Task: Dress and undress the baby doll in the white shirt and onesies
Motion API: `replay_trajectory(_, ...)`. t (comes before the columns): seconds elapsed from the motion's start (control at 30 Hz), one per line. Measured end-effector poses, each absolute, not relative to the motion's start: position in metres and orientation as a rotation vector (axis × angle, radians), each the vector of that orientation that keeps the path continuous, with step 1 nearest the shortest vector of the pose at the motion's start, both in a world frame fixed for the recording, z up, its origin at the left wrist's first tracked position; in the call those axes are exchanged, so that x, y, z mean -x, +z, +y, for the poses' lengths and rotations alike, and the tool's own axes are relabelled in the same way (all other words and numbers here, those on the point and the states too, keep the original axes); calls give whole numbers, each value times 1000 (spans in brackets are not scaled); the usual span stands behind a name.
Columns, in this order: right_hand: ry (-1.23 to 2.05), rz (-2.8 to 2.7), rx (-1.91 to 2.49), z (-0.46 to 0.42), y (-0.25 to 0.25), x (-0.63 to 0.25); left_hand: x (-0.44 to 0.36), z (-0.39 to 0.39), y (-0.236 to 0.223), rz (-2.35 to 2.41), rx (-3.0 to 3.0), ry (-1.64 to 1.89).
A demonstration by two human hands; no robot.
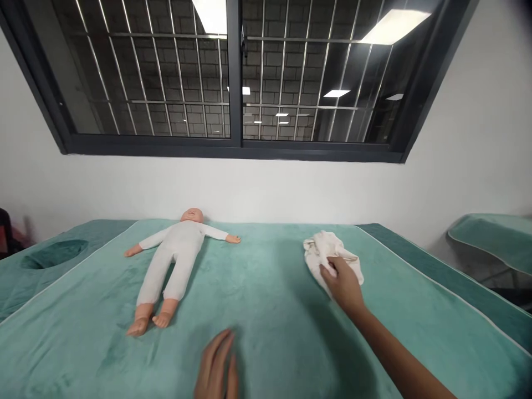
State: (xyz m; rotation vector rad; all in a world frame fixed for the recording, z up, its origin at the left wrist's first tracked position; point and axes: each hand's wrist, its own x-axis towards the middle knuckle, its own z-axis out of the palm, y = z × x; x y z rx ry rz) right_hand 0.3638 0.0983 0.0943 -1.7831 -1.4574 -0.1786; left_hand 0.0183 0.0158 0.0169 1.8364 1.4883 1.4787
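Observation:
A crumpled white cloth lies on the right half of the green bed cover. My right hand grips its near edge, thumb and fingers pinched together on the fabric. Low in the middle of the view, my left hand hovers over the cover with its fingers stretched out and nothing in it; part of it is cut off by the lower edge. To the left, a baby doll rests on its back, arms spread, its body and limbs white with bare hands and feet. Its head points toward the wall.
Behind the bed stands a white wall with a dark-framed barred window. An oval face hole opens in the cover at the far left. Another green-covered surface is at the right.

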Motion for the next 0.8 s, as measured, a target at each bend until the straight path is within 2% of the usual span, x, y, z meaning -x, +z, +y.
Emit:
replay_trajectory(0.13, -150, -2077, 1428, 66, 98, -283, -83, 76, 49, 886, -1111, 1160)
replay_trajectory(0.27, 2, -2414, 1148, 31, 95, -242, -102, 105, 68, 554, -757, 1131)
replay_trajectory(0.5, -78, -1900, 1457, 53, 101, -267, -83, 107, 53, 402, -534, 1104)
replay_trajectory(0.63, 212, -2003, 1438, 75, 89, -263, -81, 107, 54, 393, -508, 1103)
replay_trajectory(0.8, 423, -1667, 1455, 87, 93, -261, -77, 112, 47, 378, -432, 1128)
